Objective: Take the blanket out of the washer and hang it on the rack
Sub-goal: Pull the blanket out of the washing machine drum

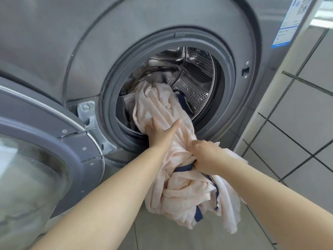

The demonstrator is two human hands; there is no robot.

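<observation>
Step in hand: extraction, roughly halfway by my read. The pale pink blanket (162, 112) with navy trim runs from inside the steel drum (194, 82) out over the grey door gasket (115, 98) and hangs in a bunch below the opening, in front of the washer (90, 42). Left hand (160, 131) is at the lip of the opening, thumb splayed out across the cloth, fingers wrapped under the roll and gripping it. Right hand (205, 156) is lower and nearer the camera, clenched round a gathered wad of the fabric right at the navy edge. Both hands touch the blanket, apart from each other along its length. Washer door (54, 141) is swung open to the left, clear of the pull path. A fair amount of cloth remains in the drum; its far end is hidden, and something dark sits beside it in there, can't tell what. Next move, as I judge it: hand-over-hand pull until the tail clears the gasket, keep the hanging part off the tiled floor (297, 150), watch for snag on the door latch slot (245, 70). Rack isn't in view.
</observation>
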